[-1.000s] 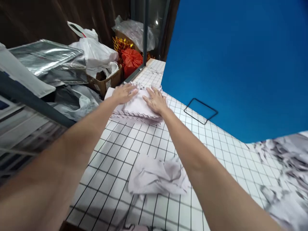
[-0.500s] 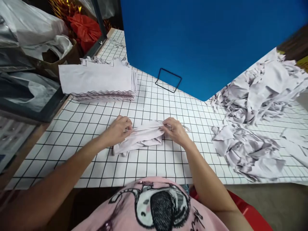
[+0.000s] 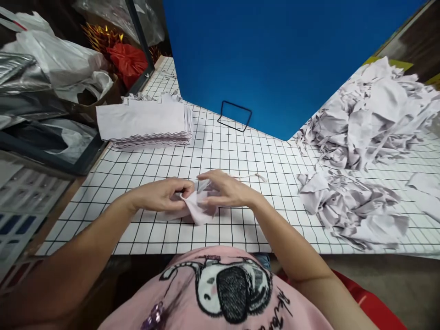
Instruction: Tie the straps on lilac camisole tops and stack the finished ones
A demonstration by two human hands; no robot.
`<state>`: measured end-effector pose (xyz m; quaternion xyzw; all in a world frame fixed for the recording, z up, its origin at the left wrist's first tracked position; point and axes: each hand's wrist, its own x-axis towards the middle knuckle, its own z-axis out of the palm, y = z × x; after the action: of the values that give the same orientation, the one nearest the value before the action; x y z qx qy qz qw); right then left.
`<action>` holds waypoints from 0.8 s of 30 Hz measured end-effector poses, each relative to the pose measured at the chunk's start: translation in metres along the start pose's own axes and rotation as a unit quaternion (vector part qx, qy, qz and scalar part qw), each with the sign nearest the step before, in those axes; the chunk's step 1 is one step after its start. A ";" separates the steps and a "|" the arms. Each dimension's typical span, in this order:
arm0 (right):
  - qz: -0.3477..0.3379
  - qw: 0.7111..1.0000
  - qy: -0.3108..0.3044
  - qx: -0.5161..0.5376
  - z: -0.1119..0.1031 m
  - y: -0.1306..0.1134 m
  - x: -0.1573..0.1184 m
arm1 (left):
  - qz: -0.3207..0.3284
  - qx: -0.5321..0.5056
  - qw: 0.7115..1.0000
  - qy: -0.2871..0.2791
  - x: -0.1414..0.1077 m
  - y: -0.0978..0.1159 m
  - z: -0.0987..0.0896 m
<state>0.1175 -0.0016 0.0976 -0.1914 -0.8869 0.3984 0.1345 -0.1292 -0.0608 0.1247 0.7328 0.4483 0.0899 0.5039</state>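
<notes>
A crumpled piece of pale lilac-white fabric (image 3: 197,208) lies on the checked tablecloth close to the front edge. My left hand (image 3: 168,195) pinches a fold of it between thumb and bent fingers. Over its right part is my right hand (image 3: 225,189), with thumb and fingers spread apart and touching the fabric. Part of the fabric is hidden under both hands. A thin pale strip (image 3: 250,175) trails out past my right hand.
A neat stack of fabric pieces (image 3: 144,121) stands at the back left. Loose fabric heaps (image 3: 354,211) lie on the right. A blue board (image 3: 268,68) rises behind, with a thin black rectangular outline (image 3: 235,115) at its lower edge. Plastic bags (image 3: 58,64) fill the far left.
Both hands have come closer together. The fabric, stretched between them before, is now gathered and folded up. My right hand has loosened its pinch and spread its fingers.
</notes>
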 end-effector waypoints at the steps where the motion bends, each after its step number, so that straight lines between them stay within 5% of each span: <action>1: -0.012 0.998 -0.054 0.031 -0.001 -0.002 0.013 | 0.007 -0.007 1.000 0.003 0.001 0.009 -0.005; 4: -0.029 0.979 -0.137 0.151 -0.020 -0.009 0.034 | -0.015 -0.063 0.997 0.042 -0.005 0.031 -0.027; 9: -0.015 0.950 -0.120 0.288 -0.071 -0.014 0.010 | -0.088 -0.146 0.975 0.142 -0.026 0.044 -0.058; 11: 0.039 0.955 -0.089 0.279 -0.088 -0.011 -0.009 | -0.057 -0.161 0.972 0.158 -0.033 0.044 -0.066; 14: 0.077 0.967 0.038 0.240 -0.105 -0.002 -0.036 | 0.032 -0.164 0.972 0.164 -0.039 0.043 -0.076; 17: 0.086 0.966 0.132 0.203 -0.116 0.009 -0.057 | 0.017 -0.103 0.981 0.165 -0.042 0.041 -0.086; 20: 0.091 0.967 0.148 0.188 -0.122 0.013 -0.068 | -0.035 -0.014 0.983 0.181 -0.043 0.038 -0.097; 24: 0.014 0.968 0.144 0.204 -0.126 0.005 -0.069 | 0.007 0.047 0.979 0.198 -0.048 0.036 -0.108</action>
<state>0.2296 0.0531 0.1694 -0.2275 -0.7556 0.5409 0.2911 -0.1994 -0.0288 0.2206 0.7264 0.5378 0.2151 0.3699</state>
